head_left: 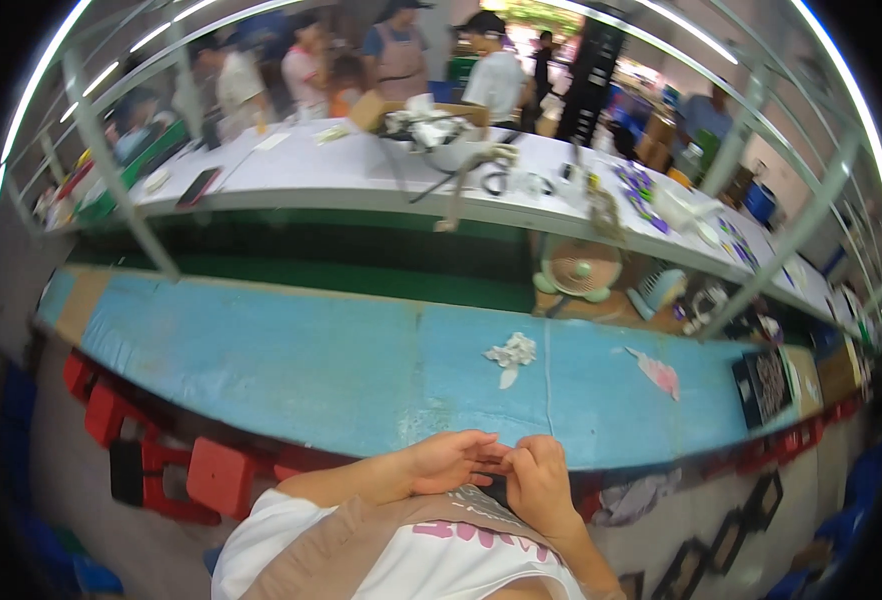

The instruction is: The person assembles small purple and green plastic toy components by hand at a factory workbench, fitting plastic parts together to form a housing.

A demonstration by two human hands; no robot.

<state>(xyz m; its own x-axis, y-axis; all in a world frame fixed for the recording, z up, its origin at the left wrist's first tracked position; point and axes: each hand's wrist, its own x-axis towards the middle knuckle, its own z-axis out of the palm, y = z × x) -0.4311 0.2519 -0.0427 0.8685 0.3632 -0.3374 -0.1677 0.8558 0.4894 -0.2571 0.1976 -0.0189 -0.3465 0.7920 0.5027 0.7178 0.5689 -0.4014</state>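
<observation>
Working fingertips, seemingly: left hand (453,461) loosely spread, right hand (541,476) pinched, contents indiscernible; reaching twelve-o'clock crumpled white scraps (513,350) requires parting them.

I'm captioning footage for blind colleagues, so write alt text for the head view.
A person's left hand and right hand are close together by the near edge of a blue tabletop. A crumpled white wad and pinkish scrap lie on it; beyond, people stand behind a white counter.

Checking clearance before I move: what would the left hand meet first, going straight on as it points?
The left hand would likely meet the right hand first; they look almost touching, though depth is unclear.
</observation>
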